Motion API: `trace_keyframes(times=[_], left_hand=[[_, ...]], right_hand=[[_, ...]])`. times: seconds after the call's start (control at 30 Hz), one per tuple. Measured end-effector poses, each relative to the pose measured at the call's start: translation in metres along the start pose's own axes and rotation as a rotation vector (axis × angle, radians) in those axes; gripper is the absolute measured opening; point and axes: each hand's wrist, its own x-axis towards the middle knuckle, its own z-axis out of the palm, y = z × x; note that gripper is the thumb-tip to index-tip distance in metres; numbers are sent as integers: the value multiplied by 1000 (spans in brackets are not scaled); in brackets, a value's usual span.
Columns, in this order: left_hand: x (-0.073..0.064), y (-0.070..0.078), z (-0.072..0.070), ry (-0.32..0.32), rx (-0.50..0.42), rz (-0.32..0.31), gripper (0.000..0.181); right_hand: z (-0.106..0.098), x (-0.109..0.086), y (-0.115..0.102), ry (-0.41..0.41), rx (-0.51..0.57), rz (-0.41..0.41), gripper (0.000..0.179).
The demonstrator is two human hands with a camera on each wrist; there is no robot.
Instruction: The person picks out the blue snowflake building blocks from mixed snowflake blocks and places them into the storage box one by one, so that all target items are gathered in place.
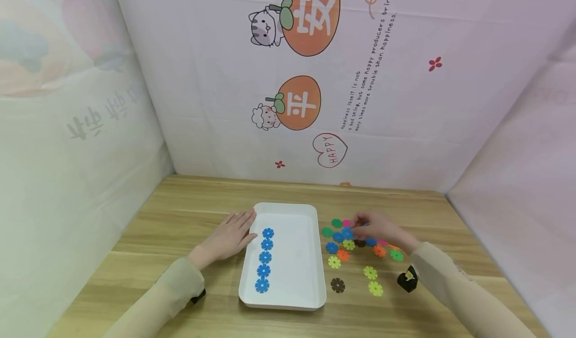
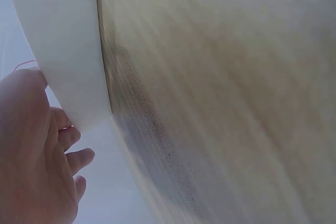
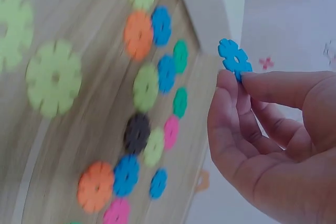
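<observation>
White rectangular tray (image 1: 294, 258) between hands, long axis running away from person. Right of it, loose multicoloured notched discs (image 1: 348, 246); inside, row of five blue discs (image 1: 265, 257) along left side. Left hand (image 1: 230, 235) nearer tray, fingers mostly straight, touching left rim. Right hand (image 1: 375, 226) over loose discs, pinching blue snowflake disc (image 3: 230, 51) clear of tabletop (image 1: 216, 298).

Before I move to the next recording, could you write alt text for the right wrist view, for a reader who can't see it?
The right hand pinches a blue notched disc. To its left in the picture, more discs in yellow-green, orange, blue, green, pink and dark brown lie on a wooden table, near a partly visible white tray.
</observation>
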Motion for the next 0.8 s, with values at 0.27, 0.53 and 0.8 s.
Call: trace_keyframes(times=[0.27, 0.53, 0.8], left_hand=[[0, -2, 2, -12, 9, -10, 66], [1, -4, 5, -17, 15, -14, 67], [1, -4, 4, -12, 19, -9, 67]], right_hand=[[22, 4, -26, -97, 41, -89, 15], [47, 9, -49, -167, 52, -103, 12], [75, 14, -70, -247, 39, -153, 8]])
